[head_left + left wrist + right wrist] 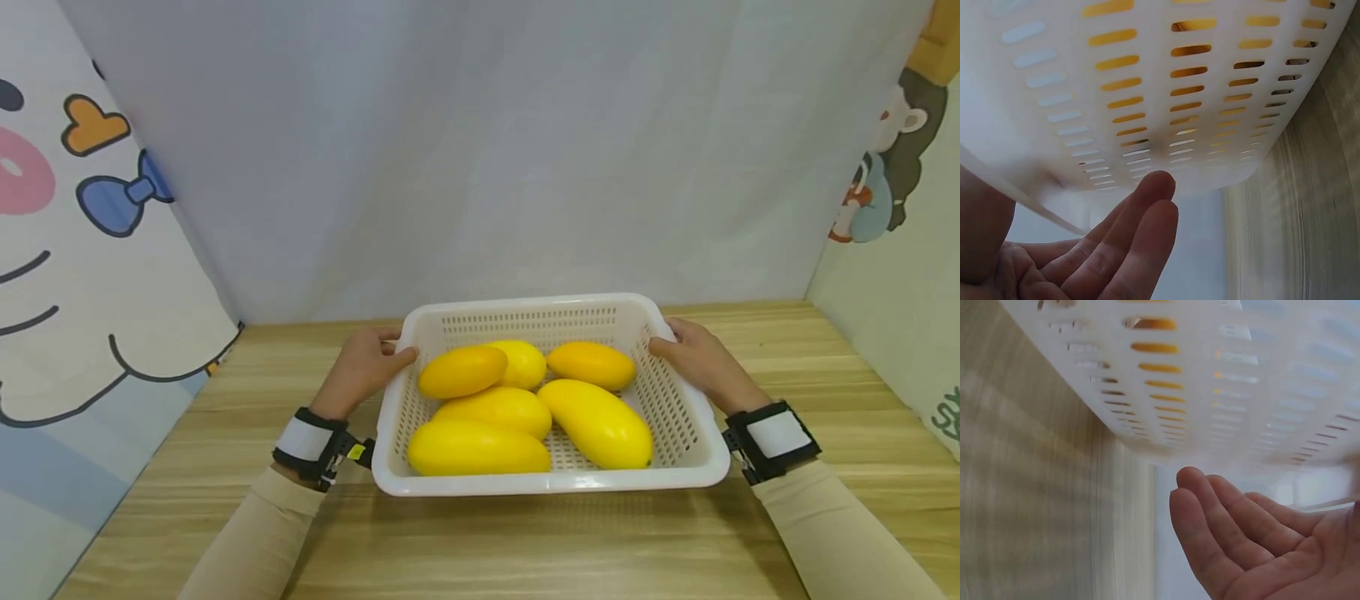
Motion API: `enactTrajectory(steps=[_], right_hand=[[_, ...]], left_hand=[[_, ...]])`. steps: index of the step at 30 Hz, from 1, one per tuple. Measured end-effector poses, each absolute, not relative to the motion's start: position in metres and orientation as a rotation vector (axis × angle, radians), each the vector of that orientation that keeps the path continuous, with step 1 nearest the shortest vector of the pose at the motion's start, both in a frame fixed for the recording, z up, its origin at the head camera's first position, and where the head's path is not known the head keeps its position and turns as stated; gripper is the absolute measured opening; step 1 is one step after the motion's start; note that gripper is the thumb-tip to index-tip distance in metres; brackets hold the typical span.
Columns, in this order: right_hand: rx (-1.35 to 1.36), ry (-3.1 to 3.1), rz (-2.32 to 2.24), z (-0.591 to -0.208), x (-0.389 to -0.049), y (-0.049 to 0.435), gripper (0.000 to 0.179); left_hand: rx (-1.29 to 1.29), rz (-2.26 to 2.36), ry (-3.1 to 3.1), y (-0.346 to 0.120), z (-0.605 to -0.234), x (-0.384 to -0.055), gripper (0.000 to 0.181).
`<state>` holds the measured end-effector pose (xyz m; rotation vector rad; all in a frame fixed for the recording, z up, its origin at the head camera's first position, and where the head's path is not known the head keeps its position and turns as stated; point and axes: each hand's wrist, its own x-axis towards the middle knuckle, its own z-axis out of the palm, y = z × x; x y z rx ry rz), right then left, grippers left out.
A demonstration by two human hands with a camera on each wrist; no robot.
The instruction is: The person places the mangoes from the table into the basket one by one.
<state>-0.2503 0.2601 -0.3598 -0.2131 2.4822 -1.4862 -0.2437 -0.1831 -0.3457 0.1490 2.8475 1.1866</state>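
Note:
A white slotted plastic basket (555,482) holds several yellow mangoes, among them a long one (478,447) at the front left and a deeper orange one (591,365) at the back right. My left hand (362,367) grips the basket's left end, thumb over the rim. On the opposite end, my right hand (699,358) holds the rim the same way. From the left wrist view, fingers (1129,250) reach along beneath the rim by the slotted outer wall. Likewise, the right wrist view shows fingers (1235,519) under the rim, with mango colour showing through the slots.
The basket is over a wood-grain table (525,550), its shadow falling in front of it. A pale curtain (510,167) hangs behind. Printed cartoon panels stand at the left (90,275) and right (892,275).

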Motion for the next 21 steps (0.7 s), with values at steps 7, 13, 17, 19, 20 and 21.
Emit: enactTrajectory(steps=[7, 13, 17, 19, 20, 21], right_hand=[[-0.262, 2.465, -1.520, -0.359, -0.253, 0.260, 0.063], [-0.252, 2.554, -1.395, -0.354, -0.258, 0.265, 0.081], [-0.290, 2.599, -1.373, -0.348, -0.256, 0.274, 0.080], [-0.327, 2.632, -1.376, -0.344, -0.255, 0.277, 0.077], [-0.350, 2.662, -1.367, -0.342, -0.254, 0.278, 0.074], [-0.374, 2.692, -1.359, -0.339, -0.252, 0.278, 0.072]], left_hand=[[0.170, 1.194, 2.859, -0.184, -0.345, -0.243, 0.069], [0.249, 1.260, 2.975, -0.187, -0.329, -0.236, 0.080], [0.470, 1.217, 3.108, -0.185, -0.318, -0.231, 0.074], [0.584, 1.183, 3.157, -0.182, -0.314, -0.227, 0.072], [0.637, 1.169, 3.177, -0.180, -0.312, -0.225, 0.072], [0.690, 1.151, 3.197, -0.178, -0.310, -0.223, 0.072]])
